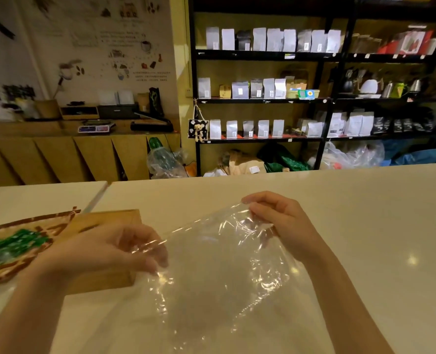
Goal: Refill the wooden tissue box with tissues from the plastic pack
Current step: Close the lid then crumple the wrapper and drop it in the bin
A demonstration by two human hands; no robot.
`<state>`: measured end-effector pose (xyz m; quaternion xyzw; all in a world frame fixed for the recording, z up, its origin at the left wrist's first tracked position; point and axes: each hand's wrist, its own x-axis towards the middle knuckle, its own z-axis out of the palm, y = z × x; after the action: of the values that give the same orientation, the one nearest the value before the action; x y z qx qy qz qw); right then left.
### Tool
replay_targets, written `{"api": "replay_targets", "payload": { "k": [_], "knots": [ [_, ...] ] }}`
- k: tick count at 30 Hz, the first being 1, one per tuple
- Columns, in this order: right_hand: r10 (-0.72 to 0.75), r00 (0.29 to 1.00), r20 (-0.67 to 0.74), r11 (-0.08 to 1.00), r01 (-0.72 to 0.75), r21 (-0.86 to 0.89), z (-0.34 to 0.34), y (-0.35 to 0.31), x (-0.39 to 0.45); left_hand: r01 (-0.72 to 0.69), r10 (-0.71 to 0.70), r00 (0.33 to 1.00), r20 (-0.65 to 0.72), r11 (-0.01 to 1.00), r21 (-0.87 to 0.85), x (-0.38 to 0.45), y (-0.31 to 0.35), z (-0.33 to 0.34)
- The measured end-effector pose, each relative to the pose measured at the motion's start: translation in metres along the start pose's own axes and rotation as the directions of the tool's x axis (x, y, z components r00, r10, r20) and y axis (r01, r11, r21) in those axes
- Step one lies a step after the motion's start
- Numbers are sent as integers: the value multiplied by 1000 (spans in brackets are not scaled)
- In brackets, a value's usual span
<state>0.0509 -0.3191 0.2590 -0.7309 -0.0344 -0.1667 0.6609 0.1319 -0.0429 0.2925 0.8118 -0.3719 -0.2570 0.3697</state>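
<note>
A clear plastic pack hangs stretched between my two hands above the white counter; I see no tissues inside it. My left hand pinches its left edge, and my right hand grips its upper right corner. The wooden tissue box sits on the counter behind and under my left hand, partly hidden by it. Its opening is not visible.
A printed brown and green wrapper lies at the left beside the box. The white counter stretches to the right. A seam splits the counter at the left. Black shelves with bags stand beyond it.
</note>
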Motion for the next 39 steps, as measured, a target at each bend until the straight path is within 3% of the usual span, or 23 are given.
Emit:
{"api": "replay_targets", "payload": {
  "k": [3, 7, 10, 14, 16, 19, 21, 23, 28, 32, 34, 37, 39],
  "knots": [
    [69, 993, 99, 997, -66, -30, 12, -6, -21, 84, -71, 993, 94, 988, -131, -30, -5, 35],
    [115, 974, 193, 992, -123, 33, 39, -6, -70, 193, -221, 968, -120, 959, -209, -81, -27, 81],
    [111, 972, 206, 985, -135, 110, 52, -7, -99, 97, -148, 979, -141, 944, -316, -111, -38, 109],
    [177, 946, 271, 956, -231, 179, 76, 6, -155, 34, -48, 999, -15, 859, -510, -171, -54, 155],
    [255, 913, 319, 889, -351, 295, 89, 24, -184, 80, -66, 997, 46, 771, -632, -194, -75, 177],
    [361, 811, 461, 626, -577, 525, 105, 65, -230, 169, -247, 967, 56, 462, -871, -221, -116, 218],
    [384, 710, 591, 441, -703, 558, 117, 98, -258, 198, -372, 926, 69, 321, -926, -229, -145, 245],
    [458, 633, 624, 360, -774, 521, 129, 134, -281, 195, -461, 884, 80, 207, -959, -231, -171, 272],
    [730, 472, 494, 255, -859, 444, 155, 219, -320, 238, -668, 736, 106, 109, -965, -222, -240, 336],
    [875, 363, 320, 329, -931, 157, 178, 279, -345, 242, -777, 627, 54, 128, -962, -207, -297, 383],
    [902, 370, 221, 370, -928, 43, 192, 314, -356, 264, -815, 579, 25, 157, -952, -191, -330, 409],
    [922, 387, -23, 387, -918, 84, 210, 389, -369, 279, -864, 503, 21, 139, -950, -159, -380, 449],
    [903, 399, -160, 413, -908, 71, 218, 447, -377, 310, -863, 506, 19, 161, -937, -140, -417, 475]
  ]
}}
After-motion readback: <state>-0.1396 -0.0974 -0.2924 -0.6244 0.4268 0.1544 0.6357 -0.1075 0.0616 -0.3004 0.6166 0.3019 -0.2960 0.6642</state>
